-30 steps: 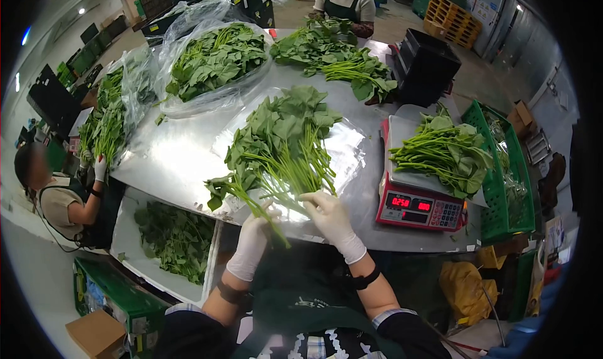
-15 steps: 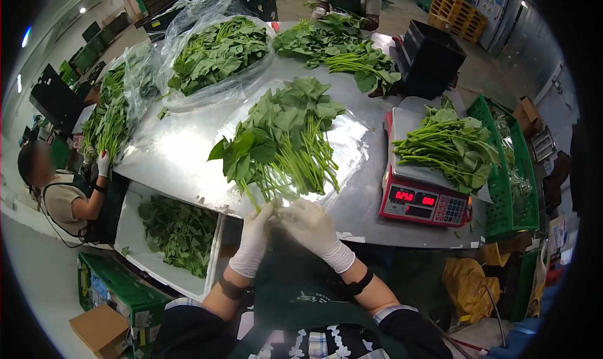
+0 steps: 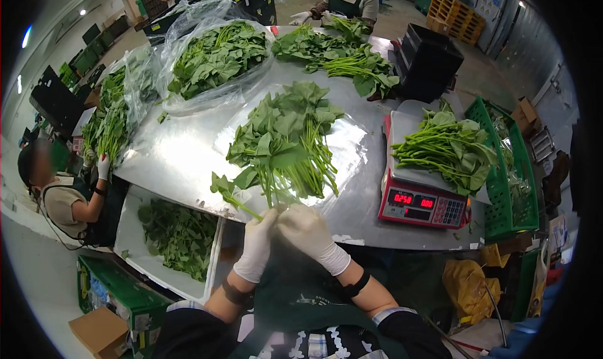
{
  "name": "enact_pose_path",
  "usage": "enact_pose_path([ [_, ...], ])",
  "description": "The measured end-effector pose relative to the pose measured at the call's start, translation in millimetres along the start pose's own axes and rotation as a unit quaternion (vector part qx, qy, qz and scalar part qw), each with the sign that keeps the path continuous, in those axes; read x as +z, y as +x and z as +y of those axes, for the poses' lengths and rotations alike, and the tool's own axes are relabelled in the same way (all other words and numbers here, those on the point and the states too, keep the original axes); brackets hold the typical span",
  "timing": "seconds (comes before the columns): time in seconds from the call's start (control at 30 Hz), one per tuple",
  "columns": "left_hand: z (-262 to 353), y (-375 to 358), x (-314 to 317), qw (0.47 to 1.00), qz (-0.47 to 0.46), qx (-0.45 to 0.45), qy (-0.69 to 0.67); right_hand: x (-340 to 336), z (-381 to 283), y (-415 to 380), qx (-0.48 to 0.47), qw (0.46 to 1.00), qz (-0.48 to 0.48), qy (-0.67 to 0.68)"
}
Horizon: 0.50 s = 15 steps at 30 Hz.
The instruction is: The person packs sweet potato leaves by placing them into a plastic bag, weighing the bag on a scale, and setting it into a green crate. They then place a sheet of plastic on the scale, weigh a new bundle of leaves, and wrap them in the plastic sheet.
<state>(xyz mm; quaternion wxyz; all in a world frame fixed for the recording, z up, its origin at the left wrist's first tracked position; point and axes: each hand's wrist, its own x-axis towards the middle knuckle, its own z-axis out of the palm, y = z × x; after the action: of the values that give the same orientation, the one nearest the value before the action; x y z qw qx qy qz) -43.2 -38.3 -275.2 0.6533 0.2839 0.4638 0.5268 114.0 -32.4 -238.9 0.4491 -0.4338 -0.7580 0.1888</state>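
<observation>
My left hand (image 3: 258,241), in a white glove, is closed on the end of a leafy green stem (image 3: 233,195) that points up and left. My right hand (image 3: 309,234), gloved too, has its fingers pressed together right beside the left; what they pinch is hidden. Another stem runs down from a loose bunch of leafy greens (image 3: 286,130) to where the hands meet. The bunch lies on a clear plastic sheet (image 3: 355,139), leaves away from me and cut ends towards me.
A red digital scale (image 3: 422,203) bears a second bunch of greens (image 3: 446,148). Right of it stands a green crate (image 3: 524,199). Greens fill a plastic bag (image 3: 173,101) at the back. Below the metal table (image 3: 157,170) is a white bin (image 3: 132,233). Two co-workers stand left and opposite.
The leafy stem in my left hand has swung down and left, apart from the bunch. Both hands have moved slightly down. The co-worker opposite has shifted their hands.
</observation>
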Motion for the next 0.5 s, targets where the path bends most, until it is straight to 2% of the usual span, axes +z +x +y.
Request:
enact_pose_path([
  [0.13,-4,-1,-5,1.0,-0.005,-0.02,0.003,1,2,-2,0.057,0.997,-0.052,-0.004],
  [0.27,5,-3,6,0.999,0.022,-0.029,-0.011,-2,-1,-2,0.019,0.999,-0.049,-0.011],
  [0.33,12,-3,12,0.999,0.033,-0.02,-0.032,-12,-16,0,0.114,0.975,0.017,0.188],
  [0.4,13,-2,14,0.999,0.03,-0.025,-0.036,-20,-42,10,0.042,0.973,0.037,0.225],
  [0.43,-15,7,-11,0.993,-0.051,-0.024,-0.103,-8,-48,12,-0.038,0.978,-0.002,0.206],
  [0.47,-19,6,-11,0.993,-0.053,-0.027,-0.101,-16,-72,25,-0.137,0.982,-0.037,0.128],
  [0.5,-21,6,-10,0.976,-0.084,-0.077,-0.188,-9,-79,27,-0.175,0.979,-0.065,0.082],
])
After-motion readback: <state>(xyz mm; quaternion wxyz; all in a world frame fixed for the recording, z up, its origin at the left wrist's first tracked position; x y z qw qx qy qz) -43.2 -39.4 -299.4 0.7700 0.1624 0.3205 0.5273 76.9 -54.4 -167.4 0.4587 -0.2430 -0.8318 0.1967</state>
